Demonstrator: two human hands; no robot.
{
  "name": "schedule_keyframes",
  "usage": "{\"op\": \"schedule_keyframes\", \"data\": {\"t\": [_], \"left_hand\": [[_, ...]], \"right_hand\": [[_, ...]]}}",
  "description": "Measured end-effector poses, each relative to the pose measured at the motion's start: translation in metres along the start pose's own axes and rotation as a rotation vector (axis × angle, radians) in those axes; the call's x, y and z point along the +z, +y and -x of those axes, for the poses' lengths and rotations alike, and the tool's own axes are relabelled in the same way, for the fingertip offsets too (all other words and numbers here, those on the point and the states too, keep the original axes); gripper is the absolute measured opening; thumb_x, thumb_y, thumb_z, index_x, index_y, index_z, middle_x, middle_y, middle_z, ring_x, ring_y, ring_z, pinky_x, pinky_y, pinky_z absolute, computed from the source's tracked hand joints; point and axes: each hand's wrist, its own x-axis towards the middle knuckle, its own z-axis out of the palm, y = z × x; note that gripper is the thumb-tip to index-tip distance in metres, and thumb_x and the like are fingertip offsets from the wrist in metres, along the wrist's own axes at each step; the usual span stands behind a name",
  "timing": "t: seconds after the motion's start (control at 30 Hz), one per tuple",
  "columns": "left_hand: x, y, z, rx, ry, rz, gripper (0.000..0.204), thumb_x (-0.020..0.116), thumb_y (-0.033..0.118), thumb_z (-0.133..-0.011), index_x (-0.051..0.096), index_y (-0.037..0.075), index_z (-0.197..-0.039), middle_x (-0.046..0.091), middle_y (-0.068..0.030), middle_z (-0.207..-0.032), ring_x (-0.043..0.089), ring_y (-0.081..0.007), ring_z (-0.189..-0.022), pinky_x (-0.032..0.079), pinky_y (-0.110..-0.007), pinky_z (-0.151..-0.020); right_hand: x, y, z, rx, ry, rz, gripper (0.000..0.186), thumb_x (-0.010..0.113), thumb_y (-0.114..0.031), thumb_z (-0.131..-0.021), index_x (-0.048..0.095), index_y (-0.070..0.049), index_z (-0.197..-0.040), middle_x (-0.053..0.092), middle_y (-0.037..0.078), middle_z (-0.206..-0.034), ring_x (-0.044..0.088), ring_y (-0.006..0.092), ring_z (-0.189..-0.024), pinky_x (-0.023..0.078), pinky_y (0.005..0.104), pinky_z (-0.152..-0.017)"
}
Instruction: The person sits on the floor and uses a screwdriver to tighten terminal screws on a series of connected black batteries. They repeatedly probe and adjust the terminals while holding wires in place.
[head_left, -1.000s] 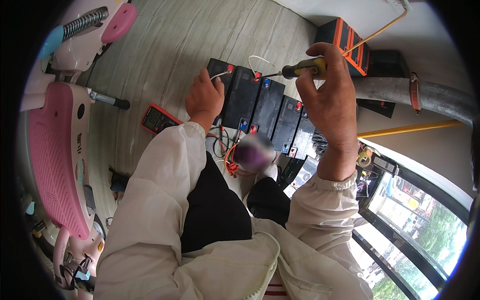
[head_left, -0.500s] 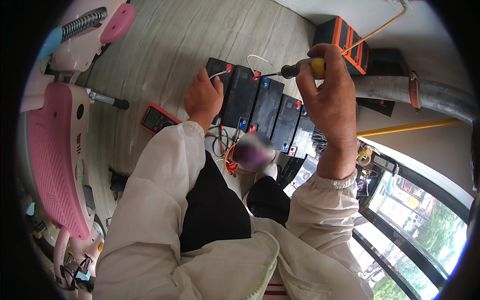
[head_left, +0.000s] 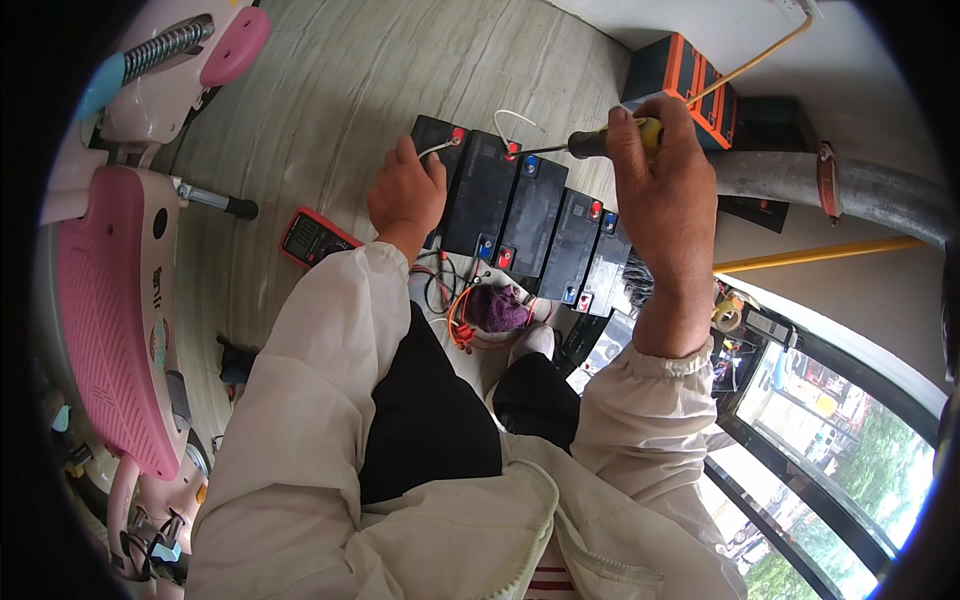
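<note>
Several black batteries (head_left: 473,198) with red and blue terminals lie side by side on the floor. My right hand (head_left: 668,195) grips a black and yellow screwdriver (head_left: 586,144), whose shaft reaches the red terminal (head_left: 512,148) on the second battery from the left. A white wire (head_left: 503,125) loops up from that terminal. My left hand (head_left: 405,195) is at the leftmost battery, fingers curled on another white cable (head_left: 436,149) that runs to that battery's red terminal (head_left: 457,136).
A red multimeter (head_left: 315,238), coiled leads (head_left: 460,320) and purple cloth (head_left: 496,308) lie near my legs. A pink scooter (head_left: 120,300) stands left. An orange-and-black toolbox (head_left: 679,80), grey pipe (head_left: 880,198) and yellow pipe (head_left: 820,254) are right, above a glass door (head_left: 810,440).
My right hand has shifted slightly right and down, its grip on the screwdriver handle turned, with the thumb now more upright. My left hand has barely moved.
</note>
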Motion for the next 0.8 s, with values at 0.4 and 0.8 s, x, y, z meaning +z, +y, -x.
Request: {"op": "schedule_keyframes", "data": {"t": [0.4, 0.8], "left_hand": [[0.001, 0.001, 0.0, 0.004, 0.014, -0.005, 0.047, 0.047, 0.044, -0.101, 0.046, 0.01, -0.134, 0.064, -0.0172, -0.12, 0.066, -0.0397, -0.102, 0.054, -0.054, -0.079], [-0.001, 0.003, 0.0, -0.003, 0.007, -0.006, 0.046, 0.048, 0.044, -0.101, 0.046, 0.011, -0.134, 0.064, -0.0168, -0.118, 0.067, -0.0392, -0.101, 0.054, -0.054, -0.079]], "right_hand": [[0.007, 0.003, 0.001, -0.12, 0.056, -0.083, 0.029, 0.071, -0.026, -0.094, 0.056, -0.005, -0.106, 0.072, 0.016, -0.084, 0.071, 0.039, -0.075, 0.056, 0.0441, -0.067], [0.001, 0.003, 0.002, -0.13, 0.023, -0.128, 0.028, 0.069, -0.027, -0.095, 0.057, -0.005, -0.105, 0.071, 0.018, -0.085, 0.071, 0.0373, -0.074, 0.055, 0.0446, -0.066]]}}
